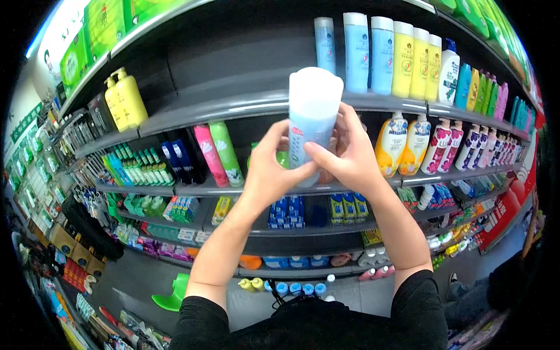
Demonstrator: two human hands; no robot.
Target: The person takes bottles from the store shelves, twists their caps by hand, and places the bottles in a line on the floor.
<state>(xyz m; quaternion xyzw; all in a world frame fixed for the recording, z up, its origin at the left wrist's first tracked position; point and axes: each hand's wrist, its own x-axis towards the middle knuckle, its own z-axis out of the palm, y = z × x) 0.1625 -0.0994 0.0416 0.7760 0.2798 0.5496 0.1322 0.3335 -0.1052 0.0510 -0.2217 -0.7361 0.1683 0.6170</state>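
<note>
A pale blue shampoo bottle (312,119) with a large white cap is held upright before the shelves, its cap toward me. My left hand (273,160) is wrapped round its left side, and my right hand (350,153) grips the right side. Both thumbs press on the near face low down, while most fingers are hidden behind the bottle. Just beyond it on the upper shelf, similar blue bottles (356,55) and yellow bottles (403,61) stand in a row.
The upper shelf edge (233,108) runs close behind the bottle. Yellow pump bottles (129,99) stand at left, orange-and-white bottles (392,146) at right. Several bottles (294,288) and a green stool (173,293) are on the floor. Another person's leg (469,296) shows at lower right.
</note>
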